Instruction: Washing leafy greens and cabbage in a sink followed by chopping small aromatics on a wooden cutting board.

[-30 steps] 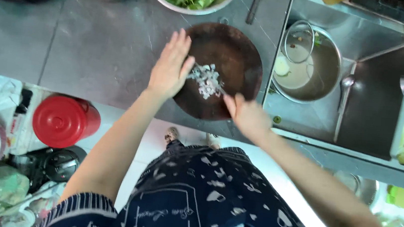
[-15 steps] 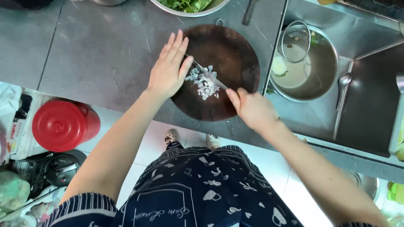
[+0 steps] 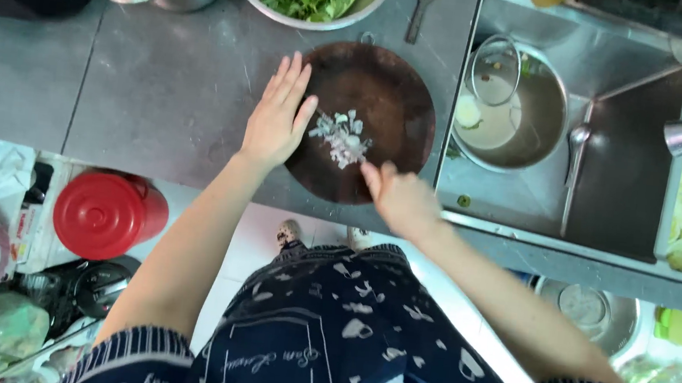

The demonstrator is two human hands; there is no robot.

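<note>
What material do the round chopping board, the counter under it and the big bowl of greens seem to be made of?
Round chopping board: probably wood, dark brown and matt, worn looking.
Counter: looks like grey stone or a composite, smooth with a dull sheen and thin seams.
Bowl of greens: metal, likely stainless steel, judging by its shiny silver rim.
</note>
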